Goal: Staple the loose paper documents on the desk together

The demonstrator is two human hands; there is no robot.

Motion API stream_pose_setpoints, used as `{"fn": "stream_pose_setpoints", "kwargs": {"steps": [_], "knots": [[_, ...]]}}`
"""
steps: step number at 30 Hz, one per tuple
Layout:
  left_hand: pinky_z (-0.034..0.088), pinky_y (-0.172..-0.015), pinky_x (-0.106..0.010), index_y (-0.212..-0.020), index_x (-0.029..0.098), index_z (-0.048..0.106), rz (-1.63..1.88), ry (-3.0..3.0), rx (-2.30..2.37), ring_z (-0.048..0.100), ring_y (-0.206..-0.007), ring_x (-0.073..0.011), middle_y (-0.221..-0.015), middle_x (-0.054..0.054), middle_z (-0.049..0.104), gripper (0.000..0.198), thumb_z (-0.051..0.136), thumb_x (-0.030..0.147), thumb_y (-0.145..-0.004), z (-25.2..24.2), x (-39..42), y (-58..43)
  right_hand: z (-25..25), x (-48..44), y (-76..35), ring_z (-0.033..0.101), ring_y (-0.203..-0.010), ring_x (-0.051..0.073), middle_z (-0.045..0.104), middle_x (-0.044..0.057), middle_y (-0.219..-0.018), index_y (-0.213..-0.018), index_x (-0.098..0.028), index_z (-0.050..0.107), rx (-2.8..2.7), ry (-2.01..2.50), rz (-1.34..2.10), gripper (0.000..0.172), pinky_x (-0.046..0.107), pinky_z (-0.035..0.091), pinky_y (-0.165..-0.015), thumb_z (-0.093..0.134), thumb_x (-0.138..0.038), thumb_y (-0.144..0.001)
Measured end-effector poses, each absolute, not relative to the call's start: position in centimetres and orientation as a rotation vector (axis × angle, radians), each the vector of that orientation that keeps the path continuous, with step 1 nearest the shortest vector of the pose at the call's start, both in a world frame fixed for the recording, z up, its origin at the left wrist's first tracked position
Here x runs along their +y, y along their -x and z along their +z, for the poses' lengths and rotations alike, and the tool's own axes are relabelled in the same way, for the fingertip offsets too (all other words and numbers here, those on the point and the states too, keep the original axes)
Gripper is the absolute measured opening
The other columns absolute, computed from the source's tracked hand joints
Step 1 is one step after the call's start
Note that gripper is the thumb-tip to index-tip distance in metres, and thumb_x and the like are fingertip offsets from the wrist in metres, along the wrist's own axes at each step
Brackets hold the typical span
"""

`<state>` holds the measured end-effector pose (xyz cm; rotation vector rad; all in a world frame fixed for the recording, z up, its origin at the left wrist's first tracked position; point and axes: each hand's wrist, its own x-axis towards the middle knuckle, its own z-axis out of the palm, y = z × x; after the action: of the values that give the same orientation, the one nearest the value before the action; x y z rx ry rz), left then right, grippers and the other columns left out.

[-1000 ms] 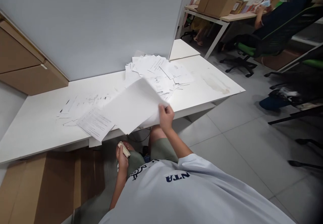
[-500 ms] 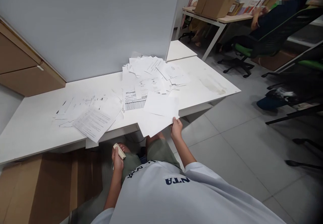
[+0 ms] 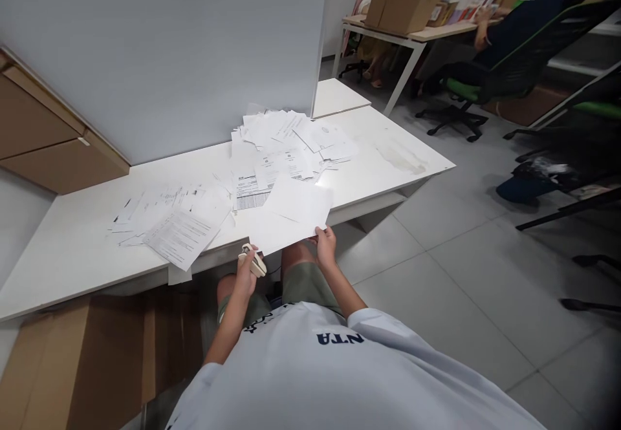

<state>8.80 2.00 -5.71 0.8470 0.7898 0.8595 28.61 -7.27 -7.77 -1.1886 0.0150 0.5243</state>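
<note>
A small cream stapler is in my left hand, fingers wrapped round it, just below the near left corner of some white paper sheets. My right hand pinches the near right edge of those sheets, thumb on top. The sheets overhang the desk's front edge, and their far part lies against a heap of printed papers. Left of them, a printed page rests on a spread of loose papers. Whether the stapler touches the sheets I cannot tell.
A grey partition rises behind the white desk. Cardboard boxes stand at the left and under the desk. At the back right, a person sits on a black-green chair by a table with boxes.
My left hand has come up and right with the stapler, close to the sheets' corner. My right hand has shifted slightly left with the sheets. The camera view has turned a little.
</note>
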Motion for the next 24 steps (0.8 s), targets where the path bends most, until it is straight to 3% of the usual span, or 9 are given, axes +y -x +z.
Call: {"fn": "stream_pose_setpoints", "kwargs": {"steps": [3, 8, 14, 20, 24], "knots": [[0.044, -0.06, -0.022, -0.091, 0.017, 0.069, 0.816, -0.886, 0.849, 0.058, -0.066, -0.0115, -0.072, 0.002, 0.062, 0.043, 0.085, 0.043, -0.06, -5.1, 2.4, -9.7, -7.8, -8.0, -28.7, 0.061, -0.059, 0.017, 0.064, 0.0, -0.069, -0.085, -0.018, 0.061, 0.003, 1.192, 0.552, 0.034, 0.031, 0.053, -0.056, 0.066, -0.047, -0.068], [0.044, -0.063, -0.022, -0.089, 0.016, 0.07, 0.926, -0.869, 0.922, 0.061, -0.069, -0.0131, -0.075, -0.001, 0.066, 0.042, 0.083, 0.04, -0.057, -5.9, 1.5, -10.1, -8.1, -9.3, -29.9, 0.06, -0.053, 0.017, 0.06, 0.0, -0.056, -0.068, -0.018, 0.059, -0.052, 1.264, 0.541, 0.039, 0.032, 0.052, -0.054, 0.07, -0.056, -0.066], [0.042, -0.054, -0.021, -0.09, 0.016, 0.07, 1.059, -0.794, 1.01, 0.056, -0.058, -0.0102, -0.069, 0.002, 0.063, 0.049, 0.086, 0.044, -0.053, -7.0, 0.4, -6.8, -4.8, -9.8, -33.7, 0.064, -0.067, 0.019, 0.069, 0.006, -0.069, -0.069, -0.019, 0.062, -0.417, 1.561, 0.204, 0.037, 0.034, 0.052, -0.072, 0.057, -0.052, -0.084], [0.043, -0.051, -0.021, -0.093, 0.016, 0.069, 1.118, -0.724, 1.11, 0.055, -0.057, -0.01, -0.07, 0.003, 0.062, 0.053, 0.087, 0.045, -0.052, -7.5, -0.9, -1.4, 3.5, -4.3, -34.8, 0.065, -0.104, 0.025, 0.072, 0.011, -0.105, -0.099, -0.022, 0.071, -0.959, 1.539, -0.246, 0.024, 0.04, 0.049, -0.095, 0.052, -0.034, -0.092], [0.047, -0.06, -0.023, -0.091, 0.017, 0.067, 1.142, -0.734, 1.161, 0.062, -0.068, -0.0135, -0.078, 0.0, 0.066, 0.05, 0.086, 0.045, -0.054, -8.3, -2.3, 0.2, 6.8, 2.4, -29.3, 0.061, -0.117, 0.024, 0.07, 0.009, -0.117, -0.113, -0.025, 0.07, -1.286, 1.329, -0.154, 0.029, 0.045, 0.046, -0.104, 0.049, -0.032, -0.095]]}}
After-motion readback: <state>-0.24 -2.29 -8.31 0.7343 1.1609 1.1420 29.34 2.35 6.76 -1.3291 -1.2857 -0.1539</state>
